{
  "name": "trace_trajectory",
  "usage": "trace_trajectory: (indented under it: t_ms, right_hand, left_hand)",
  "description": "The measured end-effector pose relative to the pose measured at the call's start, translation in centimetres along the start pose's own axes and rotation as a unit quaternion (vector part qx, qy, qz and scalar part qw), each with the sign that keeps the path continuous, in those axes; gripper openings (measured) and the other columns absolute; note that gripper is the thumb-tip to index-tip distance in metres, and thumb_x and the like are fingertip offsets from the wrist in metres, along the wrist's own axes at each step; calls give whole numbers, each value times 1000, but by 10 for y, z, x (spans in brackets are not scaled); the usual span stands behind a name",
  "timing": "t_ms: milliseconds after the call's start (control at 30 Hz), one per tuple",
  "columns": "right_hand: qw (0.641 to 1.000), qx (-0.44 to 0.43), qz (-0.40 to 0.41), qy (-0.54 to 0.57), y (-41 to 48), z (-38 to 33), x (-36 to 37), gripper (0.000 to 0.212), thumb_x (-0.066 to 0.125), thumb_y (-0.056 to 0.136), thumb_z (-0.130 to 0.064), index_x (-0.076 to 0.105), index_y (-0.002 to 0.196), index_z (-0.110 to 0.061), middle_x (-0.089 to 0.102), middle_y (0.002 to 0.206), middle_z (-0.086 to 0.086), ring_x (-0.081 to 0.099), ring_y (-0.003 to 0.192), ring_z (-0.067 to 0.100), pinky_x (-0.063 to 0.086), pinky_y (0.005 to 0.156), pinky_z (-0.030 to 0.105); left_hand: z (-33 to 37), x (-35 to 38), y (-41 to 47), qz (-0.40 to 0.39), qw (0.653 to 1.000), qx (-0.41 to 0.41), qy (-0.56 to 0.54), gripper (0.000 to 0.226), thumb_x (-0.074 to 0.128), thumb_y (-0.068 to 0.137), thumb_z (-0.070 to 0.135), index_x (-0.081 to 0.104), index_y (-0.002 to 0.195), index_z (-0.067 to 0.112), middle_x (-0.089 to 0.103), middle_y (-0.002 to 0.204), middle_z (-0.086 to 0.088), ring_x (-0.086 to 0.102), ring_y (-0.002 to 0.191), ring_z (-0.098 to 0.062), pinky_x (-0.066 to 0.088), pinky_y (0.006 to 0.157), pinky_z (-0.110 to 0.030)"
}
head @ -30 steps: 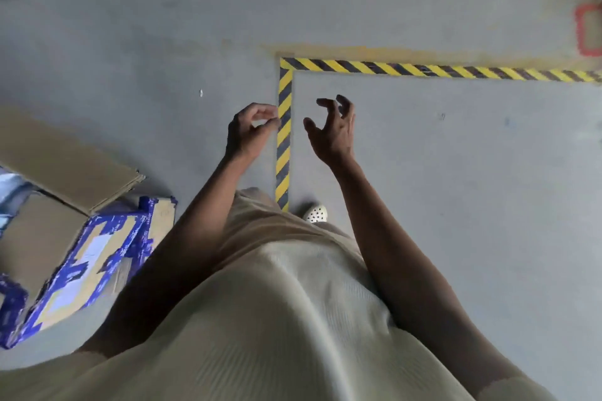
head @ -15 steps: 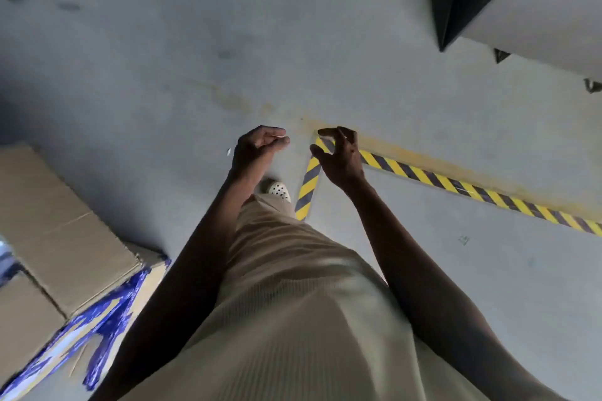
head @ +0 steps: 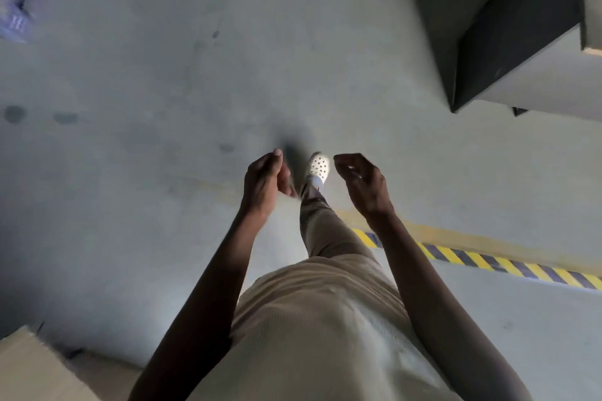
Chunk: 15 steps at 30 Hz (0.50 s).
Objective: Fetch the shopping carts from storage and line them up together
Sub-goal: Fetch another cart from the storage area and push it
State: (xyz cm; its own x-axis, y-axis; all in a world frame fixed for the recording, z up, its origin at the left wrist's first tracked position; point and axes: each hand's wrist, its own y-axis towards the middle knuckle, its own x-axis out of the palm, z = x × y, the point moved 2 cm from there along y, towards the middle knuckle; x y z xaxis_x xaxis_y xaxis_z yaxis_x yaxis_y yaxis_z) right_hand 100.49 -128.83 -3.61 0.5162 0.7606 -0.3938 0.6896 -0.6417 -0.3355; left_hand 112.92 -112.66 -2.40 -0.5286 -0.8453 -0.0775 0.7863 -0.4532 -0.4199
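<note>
Concrete floor, dim storage area; shopping carts nowhere in frame. Since a second ago, hazard tape [head: 508, 265] slid from between hands to lower right, white shoe [head: 318, 166] stepped ahead, cardboard box [head: 35, 368] dropped to lower-left corner. Walking on, fetch likely not begun. Mid-frame, left hand [head: 265, 182] and right hand [head: 363, 185] raised, empty, fingers loosely curled.
</note>
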Motion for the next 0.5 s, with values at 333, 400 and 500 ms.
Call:
trace_trajectory:
  t_ms: [333, 400, 500]
  right_hand:
    - [998, -55, -8, -40, 343, -217, 28, 49, 44, 107, -36, 51, 62, -17, 54, 50, -2, 51, 49, 16, 46, 59, 35]
    - [988, -125, -13, -95, 389, -262, 45, 46, 39, 104, -41, 46, 62, -24, 48, 52, -8, 49, 55, 20, 45, 61, 38]
    - [977, -174, -38, -113, 457, -309, 79, 41, 31, 98, -52, 43, 66, -29, 46, 57, -7, 44, 57, 24, 40, 60, 39]
  left_hand:
    - [174, -30, 281, 47, 999, 24, -2, 58, 43, 110, 29, 35, 53, 32, 27, 51, 15, 21, 43, -6, 21, 42, -17]
    - [200, -46, 323, 78, 996, 28, -28, 54, 44, 109, 32, 32, 57, 30, 25, 53, 13, 20, 45, -8, 20, 45, -19]
    - [217, -71, 398, 112, 992, 29, -49, 52, 47, 105, 42, 33, 57, 28, 28, 52, 11, 24, 46, -11, 21, 50, -23]
